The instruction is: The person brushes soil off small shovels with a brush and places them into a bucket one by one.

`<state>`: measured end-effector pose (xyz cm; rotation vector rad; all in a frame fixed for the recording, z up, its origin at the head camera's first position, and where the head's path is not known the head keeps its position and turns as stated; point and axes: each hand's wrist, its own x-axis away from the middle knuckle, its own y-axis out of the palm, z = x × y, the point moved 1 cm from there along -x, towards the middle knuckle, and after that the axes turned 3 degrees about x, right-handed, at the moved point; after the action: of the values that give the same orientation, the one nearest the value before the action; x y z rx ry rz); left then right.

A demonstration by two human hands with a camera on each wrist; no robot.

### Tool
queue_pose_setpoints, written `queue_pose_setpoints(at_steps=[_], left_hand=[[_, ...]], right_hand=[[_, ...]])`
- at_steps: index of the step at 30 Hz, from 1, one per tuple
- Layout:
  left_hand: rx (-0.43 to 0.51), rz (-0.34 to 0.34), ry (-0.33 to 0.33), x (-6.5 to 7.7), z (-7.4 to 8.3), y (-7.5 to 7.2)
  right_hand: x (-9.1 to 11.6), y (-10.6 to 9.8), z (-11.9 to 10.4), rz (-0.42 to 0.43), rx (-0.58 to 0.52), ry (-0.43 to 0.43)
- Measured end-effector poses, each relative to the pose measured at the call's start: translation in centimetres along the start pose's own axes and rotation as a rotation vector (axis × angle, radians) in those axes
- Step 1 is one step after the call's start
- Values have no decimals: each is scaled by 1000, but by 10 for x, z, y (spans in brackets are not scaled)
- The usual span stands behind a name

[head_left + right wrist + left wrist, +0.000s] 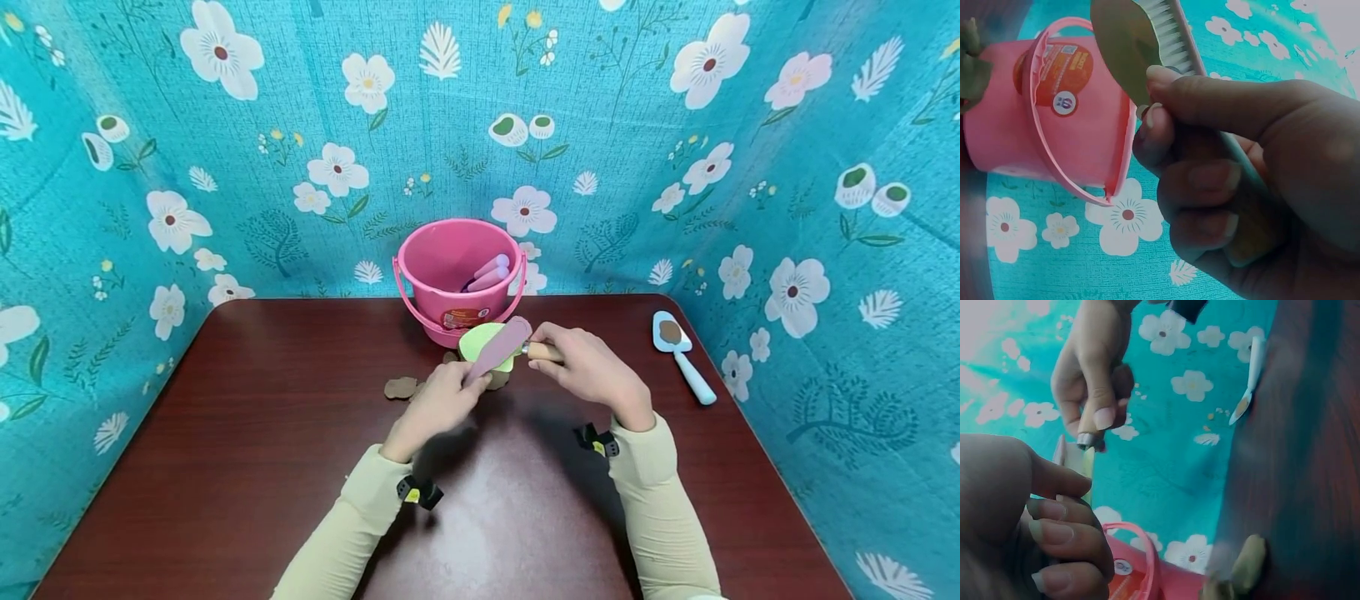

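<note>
My left hand (438, 404) grips a mauve brush (504, 344), holding it across the light green blade of a small trowel (476, 340). White bristles of the brush show in the right wrist view, facing the blade. Between the thumb and fingers of my right hand (588, 367) is the trowel's wooden handle (545, 352). Both tools are held above the table, in front of a pink bucket (450, 312). Whether the bristles touch the blade, I cannot tell.
Mauve handles (491, 273) stick up inside the bucket. Brown flat clumps (401, 387) lie on the dark red table (247, 467). A light blue scoop (696, 379) bearing a brown lump rests near the right edge. Floral cloth hangs behind and along the sides.
</note>
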<state>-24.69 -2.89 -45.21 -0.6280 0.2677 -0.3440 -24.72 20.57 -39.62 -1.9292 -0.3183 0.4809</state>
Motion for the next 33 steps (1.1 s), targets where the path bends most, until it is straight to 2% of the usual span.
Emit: queue_pose_setpoints(at_steps=[3, 7, 9, 12, 14, 18, 22, 24, 27, 33], left_hand=[[-13, 6, -23, -3, -5, 3], [-70, 87, -76, -9, -20, -3], [-99, 121, -124, -10, -28, -9], [-95, 157, -162, -12, -34, -17], [-62, 155, -172, -11, -32, -21], [40, 121, -95, -7, -19, -20], [143, 27, 34, -3, -5, -11], [156, -17, 74, -2, 0, -5], [145, -54, 76, -2, 2, 2], [90, -42, 25, -7, -11, 2]], right_hand=[[1, -2, 1, 9, 14, 4], [4, -5, 4, 6, 12, 22], [5, -6, 5, 2, 2, 28], [5, -7, 5, -2, -27, 34], [5, -8, 5, -1, -42, 39], [4, -6, 6, -1, -51, 44], [2, -4, 6, 5, -46, 36], [2, -4, 5, 11, -54, 27], [2, -4, 3, 17, -61, 8], [4, -8, 4, 38, -32, 11]])
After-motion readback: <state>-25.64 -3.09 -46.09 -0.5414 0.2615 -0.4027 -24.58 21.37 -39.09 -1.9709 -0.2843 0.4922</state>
